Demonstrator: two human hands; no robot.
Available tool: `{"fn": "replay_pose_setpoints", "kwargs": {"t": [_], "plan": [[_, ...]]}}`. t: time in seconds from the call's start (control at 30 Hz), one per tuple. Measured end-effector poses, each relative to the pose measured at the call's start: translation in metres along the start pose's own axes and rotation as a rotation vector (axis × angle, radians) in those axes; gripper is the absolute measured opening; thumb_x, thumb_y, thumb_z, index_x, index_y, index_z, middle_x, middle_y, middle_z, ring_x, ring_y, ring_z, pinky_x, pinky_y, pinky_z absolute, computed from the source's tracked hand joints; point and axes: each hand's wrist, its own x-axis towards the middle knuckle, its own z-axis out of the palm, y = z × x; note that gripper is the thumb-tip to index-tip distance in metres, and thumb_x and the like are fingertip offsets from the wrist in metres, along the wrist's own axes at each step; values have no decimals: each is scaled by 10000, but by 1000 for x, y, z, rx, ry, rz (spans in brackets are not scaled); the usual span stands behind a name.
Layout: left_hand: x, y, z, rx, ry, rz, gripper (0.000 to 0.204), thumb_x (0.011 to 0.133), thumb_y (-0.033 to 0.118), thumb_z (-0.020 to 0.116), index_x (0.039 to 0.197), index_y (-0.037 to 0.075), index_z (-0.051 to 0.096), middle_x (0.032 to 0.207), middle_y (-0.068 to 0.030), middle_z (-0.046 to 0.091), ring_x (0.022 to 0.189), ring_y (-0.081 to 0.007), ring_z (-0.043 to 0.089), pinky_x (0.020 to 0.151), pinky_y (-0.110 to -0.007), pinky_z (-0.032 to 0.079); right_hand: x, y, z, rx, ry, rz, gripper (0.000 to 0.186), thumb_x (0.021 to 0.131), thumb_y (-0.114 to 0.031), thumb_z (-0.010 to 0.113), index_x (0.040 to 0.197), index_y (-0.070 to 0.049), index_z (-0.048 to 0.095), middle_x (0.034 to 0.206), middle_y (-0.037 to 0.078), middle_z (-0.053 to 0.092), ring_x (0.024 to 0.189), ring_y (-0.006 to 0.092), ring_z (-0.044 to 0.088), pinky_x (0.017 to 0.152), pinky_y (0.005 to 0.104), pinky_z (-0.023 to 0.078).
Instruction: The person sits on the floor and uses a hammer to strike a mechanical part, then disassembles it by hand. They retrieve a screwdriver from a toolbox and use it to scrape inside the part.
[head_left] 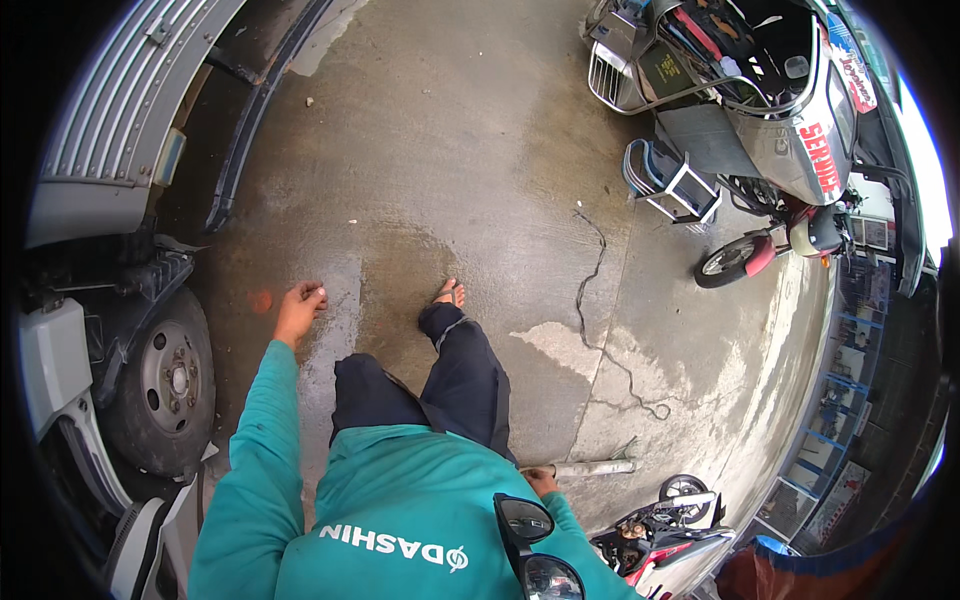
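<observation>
The right hand (542,481) closes round one end of the tube (597,467); the rest juts rightward from that grip. The left hand (299,313) half-curls; whether it pinches anything, I cannot tell.

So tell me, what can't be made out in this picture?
All in the head view:
Left hand: anything tiny in it is too small to tell.
Right hand: its palm, at the pale pole, is hidden by its back.
Left foot: hidden behind the dark trousers.
Truck: its outer part is cut off by the picture's dark edge.
</observation>
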Motion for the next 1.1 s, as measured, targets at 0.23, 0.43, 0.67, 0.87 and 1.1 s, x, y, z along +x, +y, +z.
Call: {"fn": "replay_pose_setpoints", "kwargs": {"t": [0.23, 0.43, 0.67, 0.87, 1.1], "plan": [[11, -55, 116, 223, -194, -619, 319, 967, 211, 720, 1225, 25, 688, 1015, -105, 757, 823, -244, 733, 666, -406, 554, 71, -360, -332, 137, 112, -223, 368, 1016, -224, 674, 1282, 30, 684, 1033, 126, 766, 812, 211, 733, 685, 340, 592], [74, 72, 171, 356, -338, -743, 324, 977, 217, 652, 1246, 50, 721, 1103, -122, 764, 932, -288, 728, 767, -459, 594, 163, -594, -496, 2, 133, -313, 390, 997, -253, 698, 1265, 30, 717, 1006, 115, 775, 825, 180, 742, 696, 338, 590], [454, 436, 219, 396, 128, -354, 381, 989, 270, 754, 1230, -21, 704, 962, -76, 732, 780, -183, 679, 635, -344, 507, 269, -777, -557, -150, 163, -490, 454, 957, -287, 729, 1273, 39, 716, 1102, 251, 770, 1034, 369, 750, 932, 428, 575], [686, 879, 385, 482, 47, 279, 561, 978, 419, 751, 1333, -7, 666, 1140, -109, 746, 970, -189, 707, 833, -333, 542, 319, -878, -672, -54, 200, -641, 458, 964, -244, 726, 1311, 52, 685, 1136, 224, 751, 960, 316, 743, 875, 395, 572], [781, 1152, 765, 607, -300, 1072, 693, 961, 579, 709, 1405, 48, 664, 1328, -193, 713, 1246, -317, 685, 1080, -462, 526, 485, -1040, -864, 827, 440, -474, 512, 1031, -141, 657, 1487, 41, 509, 1183, 132, 698, 886, 188, 703, 750, 340, 591]]}}
